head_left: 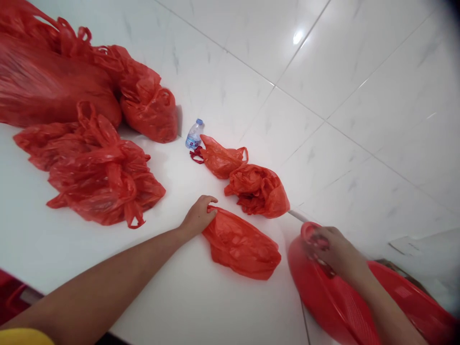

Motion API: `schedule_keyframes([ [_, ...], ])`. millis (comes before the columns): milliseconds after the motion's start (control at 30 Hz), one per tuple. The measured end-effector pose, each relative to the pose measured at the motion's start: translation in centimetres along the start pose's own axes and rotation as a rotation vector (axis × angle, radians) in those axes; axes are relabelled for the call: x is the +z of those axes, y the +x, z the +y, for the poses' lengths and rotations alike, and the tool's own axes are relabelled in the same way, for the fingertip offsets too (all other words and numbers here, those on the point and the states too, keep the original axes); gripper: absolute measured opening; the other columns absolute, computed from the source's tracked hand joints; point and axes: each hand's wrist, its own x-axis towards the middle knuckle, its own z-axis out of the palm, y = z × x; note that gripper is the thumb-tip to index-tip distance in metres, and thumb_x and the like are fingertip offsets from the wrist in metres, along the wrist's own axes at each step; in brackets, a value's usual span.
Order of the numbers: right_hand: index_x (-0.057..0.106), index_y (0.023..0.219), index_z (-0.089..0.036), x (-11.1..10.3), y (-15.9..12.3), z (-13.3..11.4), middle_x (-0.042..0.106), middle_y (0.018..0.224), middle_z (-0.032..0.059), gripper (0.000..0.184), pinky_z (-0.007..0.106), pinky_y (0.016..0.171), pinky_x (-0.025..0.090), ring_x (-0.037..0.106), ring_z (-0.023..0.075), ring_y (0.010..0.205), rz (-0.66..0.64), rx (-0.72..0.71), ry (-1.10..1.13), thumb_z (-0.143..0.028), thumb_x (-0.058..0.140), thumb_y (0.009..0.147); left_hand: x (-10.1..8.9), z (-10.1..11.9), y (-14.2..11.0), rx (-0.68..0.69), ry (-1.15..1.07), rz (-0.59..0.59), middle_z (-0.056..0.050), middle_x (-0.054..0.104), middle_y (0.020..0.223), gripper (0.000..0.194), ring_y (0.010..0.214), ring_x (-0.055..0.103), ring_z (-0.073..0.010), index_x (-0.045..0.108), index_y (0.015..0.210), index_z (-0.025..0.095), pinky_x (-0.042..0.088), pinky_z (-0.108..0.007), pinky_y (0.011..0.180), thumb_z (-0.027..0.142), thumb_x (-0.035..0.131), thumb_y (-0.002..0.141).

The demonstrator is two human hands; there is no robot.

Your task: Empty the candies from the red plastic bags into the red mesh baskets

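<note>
My left hand (200, 214) grips the open edge of a red plastic bag (246, 244), with the thumb and fingers closed on it. The bag lies on the white table, and pale lumps show faintly through its film. My right hand (331, 250) is over a red plastic basin (323, 304) at the table's right edge. Its fingers are curled around several small dark-red pieces (321, 242), too blurred to name. A rounded red rim (309, 230) shows just beyond the fingers; I cannot tell whether it belongs to the basin.
Crumpled red bags (260, 189) lie beyond my left hand, near a small clear bottle (194, 134) with a blue cap. Knotted red bags (104, 177) and a large filled red bag (53, 81) take up the left side. White floor tiles (287, 110) extend past the table.
</note>
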Motion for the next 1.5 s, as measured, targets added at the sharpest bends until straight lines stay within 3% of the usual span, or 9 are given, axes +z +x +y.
schedule_keyframes([
  [233,0.061,0.085,-0.025,5.5,1.7,-12.1,0.056,0.100,0.0005,0.023,0.022,0.054,0.038,0.054,0.0098,0.067,-0.156,-0.395,-0.073,-0.010,0.052,0.070,0.0,-0.4,0.1,0.002,-0.009,-0.011,-0.005,0.058,0.107,0.025,0.088,0.060,-0.0196,0.058,0.100,0.022,0.049,-0.037,0.085,0.022,0.050,0.077],
  [500,0.065,0.092,-0.024,10.8,1.9,-16.0,0.053,0.107,0.0028,0.032,0.025,0.071,0.046,0.056,0.0140,0.085,-0.355,-0.580,0.087,-0.008,0.065,0.064,0.1,-0.7,0.3,0.008,-0.004,-0.021,-0.005,0.059,0.107,0.026,0.090,0.061,-0.0195,0.059,0.101,0.022,0.049,-0.036,0.085,0.021,0.049,0.076],
  [633,0.063,0.113,-0.030,9.9,1.7,-14.9,0.039,0.138,0.0035,0.060,0.031,0.090,0.046,0.054,0.0199,0.108,-0.530,-0.545,0.316,-0.014,0.076,0.056,0.2,-0.7,0.5,0.008,0.014,-0.025,-0.005,0.059,0.107,0.026,0.092,0.061,-0.0198,0.059,0.100,0.022,0.048,-0.035,0.085,0.022,0.050,0.076],
  [767,0.056,0.123,-0.032,7.9,2.2,-12.6,0.038,0.142,0.0043,0.062,0.038,0.100,0.039,0.043,0.0245,0.125,-0.476,-0.447,0.417,-0.017,0.070,0.064,0.1,-0.7,0.5,0.011,0.028,-0.041,-0.004,0.059,0.105,0.025,0.091,0.060,-0.0200,0.060,0.098,0.022,0.047,-0.036,0.088,0.023,0.052,0.075],
  [900,0.055,0.119,-0.027,7.8,2.4,-11.7,0.059,0.116,0.0027,0.051,0.032,0.085,0.047,0.058,0.0165,0.101,-0.347,-0.371,0.517,-0.009,0.050,0.071,0.2,-0.9,0.6,0.015,0.035,-0.051,-0.005,0.058,0.107,0.023,0.091,0.060,-0.0200,0.059,0.098,0.021,0.047,-0.037,0.088,0.025,0.052,0.076],
  [1033,0.059,0.105,-0.024,8.8,2.0,-12.9,0.064,0.096,-0.0003,0.034,0.027,0.069,0.047,0.058,0.0120,0.073,-0.267,-0.300,0.513,-0.013,0.047,0.075,0.3,-1.2,0.7,0.012,0.047,-0.059,-0.005,0.057,0.108,0.025,0.092,0.060,-0.0203,0.059,0.099,0.021,0.047,-0.037,0.088,0.027,0.052,0.076],
  [1200,0.062,0.096,-0.024,7.1,2.2,-12.9,0.067,0.097,0.0008,0.023,0.028,0.071,0.048,0.059,0.0128,0.075,-0.206,-0.288,0.499,-0.020,0.049,0.077,0.2,-1.3,0.8,0.005,0.058,-0.064,-0.005,0.058,0.108,0.025,0.092,0.061,-0.0201,0.059,0.099,0.021,0.047,-0.036,0.088,0.028,0.052,0.076],
  [1400,0.060,0.104,-0.023,3.1,3.3,-4.9,0.065,0.108,0.0058,0.027,0.032,0.076,0.048,0.062,0.0178,0.088,0.066,-0.049,0.294,-0.031,0.052,0.080,0.1,-1.0,0.7,0.008,0.040,-0.083,-0.004,0.059,0.106,0.023,0.093,0.061,-0.0205,0.060,0.097,0.021,0.047,-0.035,0.088,0.029,0.052,0.077],
  [1500,0.061,0.101,-0.020,2.4,2.5,0.7,0.068,0.098,0.0081,0.030,0.033,0.073,0.048,0.064,0.0206,0.083,-0.007,0.195,0.107,-0.035,0.057,0.075,0.0,-0.9,0.8,0.009,0.040,-0.092,-0.005,0.059,0.105,0.024,0.094,0.060,-0.0214,0.060,0.097,0.021,0.047,-0.036,0.088,0.032,0.052,0.076],
])
